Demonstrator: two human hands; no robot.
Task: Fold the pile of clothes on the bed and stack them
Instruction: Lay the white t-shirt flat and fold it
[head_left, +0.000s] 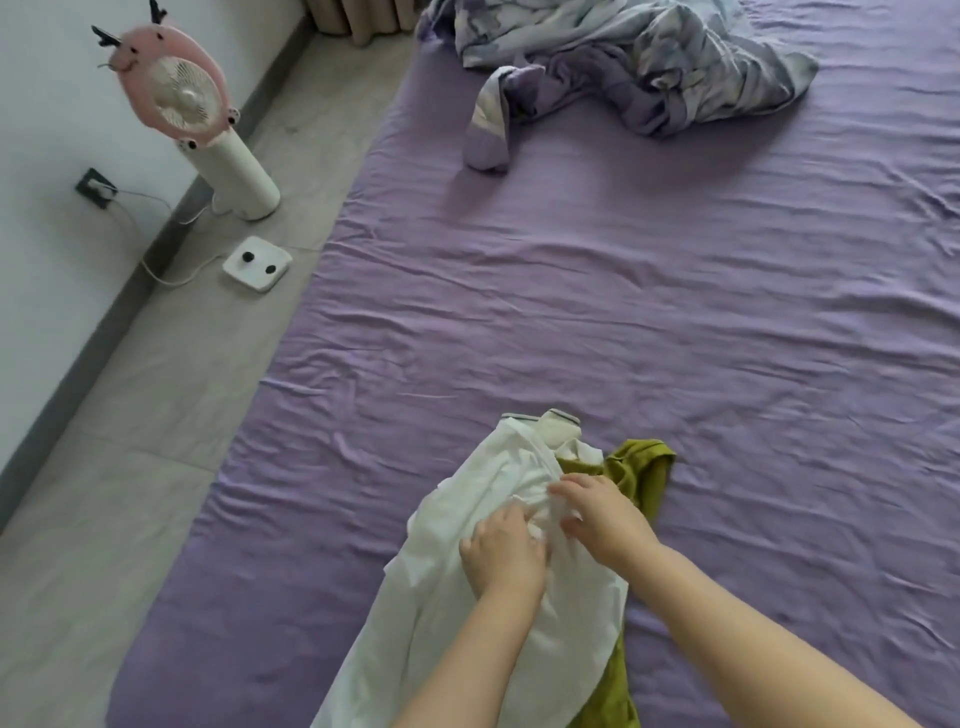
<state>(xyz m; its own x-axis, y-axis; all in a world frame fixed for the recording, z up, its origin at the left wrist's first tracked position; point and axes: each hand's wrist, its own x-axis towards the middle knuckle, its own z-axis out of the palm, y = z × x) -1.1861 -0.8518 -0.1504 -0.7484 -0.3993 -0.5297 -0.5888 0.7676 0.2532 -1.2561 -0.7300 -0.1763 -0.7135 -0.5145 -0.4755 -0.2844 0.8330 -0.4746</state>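
Fingers of both hands gripping white garment

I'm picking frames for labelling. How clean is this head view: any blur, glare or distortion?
Head view: soft, even daylight, no glare. Wide-angle bending tilts the pink fan and curves the floor edge. Both hands, left and right, look slightly soft. The white garment is nearly washed out, so folds are faint.
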